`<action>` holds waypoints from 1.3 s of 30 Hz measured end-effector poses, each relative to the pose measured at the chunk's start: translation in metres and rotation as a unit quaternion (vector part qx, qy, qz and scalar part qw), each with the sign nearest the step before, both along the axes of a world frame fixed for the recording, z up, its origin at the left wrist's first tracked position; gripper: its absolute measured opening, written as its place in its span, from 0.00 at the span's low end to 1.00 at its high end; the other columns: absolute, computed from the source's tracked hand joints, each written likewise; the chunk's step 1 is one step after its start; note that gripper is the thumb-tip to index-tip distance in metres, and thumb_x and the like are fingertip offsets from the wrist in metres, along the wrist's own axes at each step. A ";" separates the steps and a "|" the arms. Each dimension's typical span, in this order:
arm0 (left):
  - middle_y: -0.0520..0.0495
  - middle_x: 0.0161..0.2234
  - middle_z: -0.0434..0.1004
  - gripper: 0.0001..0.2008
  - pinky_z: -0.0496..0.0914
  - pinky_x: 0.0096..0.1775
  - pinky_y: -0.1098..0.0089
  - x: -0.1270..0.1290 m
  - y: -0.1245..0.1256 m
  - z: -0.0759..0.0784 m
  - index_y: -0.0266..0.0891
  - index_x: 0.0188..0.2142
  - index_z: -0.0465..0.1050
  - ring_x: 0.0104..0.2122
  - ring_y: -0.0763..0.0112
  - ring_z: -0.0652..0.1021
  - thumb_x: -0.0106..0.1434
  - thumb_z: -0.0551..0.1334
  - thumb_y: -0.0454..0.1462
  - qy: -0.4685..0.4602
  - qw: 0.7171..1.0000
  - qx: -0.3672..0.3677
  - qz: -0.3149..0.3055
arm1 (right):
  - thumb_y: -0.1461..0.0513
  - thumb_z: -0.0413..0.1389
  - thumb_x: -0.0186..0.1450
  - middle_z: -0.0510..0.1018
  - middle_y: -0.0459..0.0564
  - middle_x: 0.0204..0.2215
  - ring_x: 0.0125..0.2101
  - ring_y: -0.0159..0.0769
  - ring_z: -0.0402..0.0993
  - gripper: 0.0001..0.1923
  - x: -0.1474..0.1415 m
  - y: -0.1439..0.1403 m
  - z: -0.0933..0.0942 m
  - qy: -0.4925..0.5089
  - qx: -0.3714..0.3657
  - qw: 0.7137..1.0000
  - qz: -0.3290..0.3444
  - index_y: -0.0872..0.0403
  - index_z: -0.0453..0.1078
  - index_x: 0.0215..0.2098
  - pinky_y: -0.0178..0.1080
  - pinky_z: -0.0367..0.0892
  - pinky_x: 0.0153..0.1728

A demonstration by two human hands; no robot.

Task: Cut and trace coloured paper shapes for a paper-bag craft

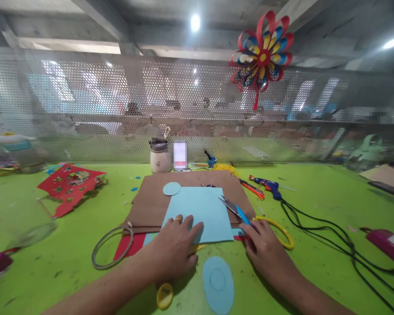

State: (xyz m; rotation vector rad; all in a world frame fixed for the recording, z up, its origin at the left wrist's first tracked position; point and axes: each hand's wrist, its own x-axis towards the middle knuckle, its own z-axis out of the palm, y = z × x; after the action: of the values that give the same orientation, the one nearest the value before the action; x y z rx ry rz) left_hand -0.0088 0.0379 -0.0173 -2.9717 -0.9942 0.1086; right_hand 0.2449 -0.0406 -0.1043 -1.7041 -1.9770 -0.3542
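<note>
My left hand (180, 238) lies with its fingers spread on a light blue sheet of paper (200, 210). My right hand (262, 240) is closed at the blue handle of a pair of scissors (233, 207), whose blades point up and left over the sheet's right edge. Beneath the sheet is brown cardboard (151, 205), with red paper (131, 246) showing at its front. A small light blue paper disc (171, 189) rests at the sheet's top left corner. Between my arms lies a blue paper oval (218, 302) with a circle in its middle.
Around the work lie a grey ring (95, 251), a yellow ring (290, 240) and a small yellow ring (164, 296). Red star-cut paper (65, 192) is left; a blue glue gun (272, 187), its black cord and an orange cutter (252, 190) are right. A white bottle (160, 159) stands behind.
</note>
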 end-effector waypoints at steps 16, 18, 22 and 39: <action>0.36 0.41 0.69 0.32 0.68 0.37 0.55 0.002 0.016 -0.012 0.37 0.61 0.50 0.35 0.55 0.71 0.56 0.56 0.34 0.026 0.996 0.079 -0.019 | 0.67 0.49 0.60 0.69 0.58 0.39 0.36 0.47 0.71 0.18 0.013 -0.001 0.013 0.061 0.044 0.994 -0.078 0.55 0.65 0.48 0.48 0.72 0.34; 0.36 0.41 0.69 0.29 0.67 0.38 0.56 0.001 0.016 -0.014 0.37 0.59 0.52 0.36 0.56 0.71 0.58 0.54 0.31 0.020 0.996 0.089 -0.016 | 0.67 0.49 0.60 0.69 0.57 0.38 0.35 0.47 0.71 0.18 0.014 0.000 0.013 0.062 0.038 0.994 -0.084 0.55 0.65 0.48 0.48 0.72 0.33; 0.37 0.40 0.70 0.27 0.67 0.40 0.58 -0.001 0.020 -0.018 0.38 0.59 0.53 0.37 0.57 0.72 0.59 0.52 0.29 0.012 0.996 0.090 -0.017 | 0.69 0.49 0.59 0.69 0.58 0.41 0.40 0.50 0.70 0.21 0.013 0.000 0.009 0.049 0.005 0.995 -0.090 0.55 0.63 0.50 0.51 0.72 0.38; 0.36 0.38 0.73 0.20 0.68 0.38 0.60 0.009 0.027 -0.012 0.32 0.50 0.62 0.37 0.57 0.74 0.57 0.52 0.25 0.037 0.995 0.085 -0.042 | 0.68 0.51 0.57 0.67 0.58 0.41 0.32 0.44 0.71 0.21 0.016 0.000 0.024 0.076 0.006 0.993 -0.089 0.57 0.66 0.49 0.46 0.71 0.33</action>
State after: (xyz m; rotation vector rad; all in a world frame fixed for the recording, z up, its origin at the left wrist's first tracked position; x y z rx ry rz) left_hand 0.0001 0.0649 -0.0294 -2.8263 -0.8249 0.1253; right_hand 0.2608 -0.0409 -0.0798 -1.8486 -1.7168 -0.2885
